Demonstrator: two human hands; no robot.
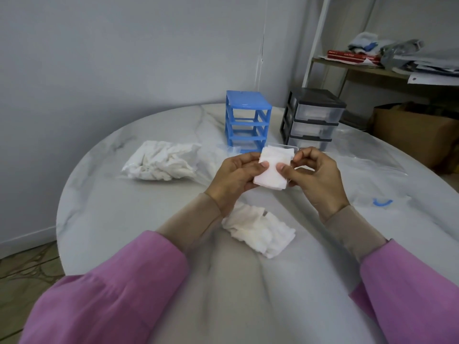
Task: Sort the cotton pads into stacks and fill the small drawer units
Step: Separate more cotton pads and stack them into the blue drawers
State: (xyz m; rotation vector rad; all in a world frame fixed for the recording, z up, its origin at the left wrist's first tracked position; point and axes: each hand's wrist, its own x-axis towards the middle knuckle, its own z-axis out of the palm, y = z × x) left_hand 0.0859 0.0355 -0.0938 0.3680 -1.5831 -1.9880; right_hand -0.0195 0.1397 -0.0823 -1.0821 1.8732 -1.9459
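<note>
Left hand (237, 175) and right hand (315, 175) both pinch pad stack (273, 170) above table (124, 219); loose pads (258, 230) beneath.

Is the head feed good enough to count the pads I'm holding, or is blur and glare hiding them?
Head view: even, soft light, no harsh glare on the table; the stack of pads between left hand and right hand is washed out, layers indistinct; wide-angle bending curves the edges.
</note>
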